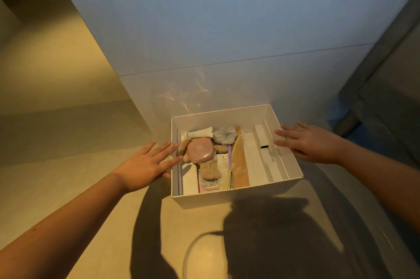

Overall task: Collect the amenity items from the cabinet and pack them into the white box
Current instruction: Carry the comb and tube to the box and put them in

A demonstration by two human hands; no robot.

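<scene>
Symmetry rules here: your left grip [145, 162], flat and released, touches the left wall of the white box [227, 198], which sits on the counter [68, 165]. Your right grip [306, 142], also released, reaches its right rim, equally near.

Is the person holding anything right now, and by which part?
Nothing is held. The left hand and right hand are open on either side of the white box.
</scene>
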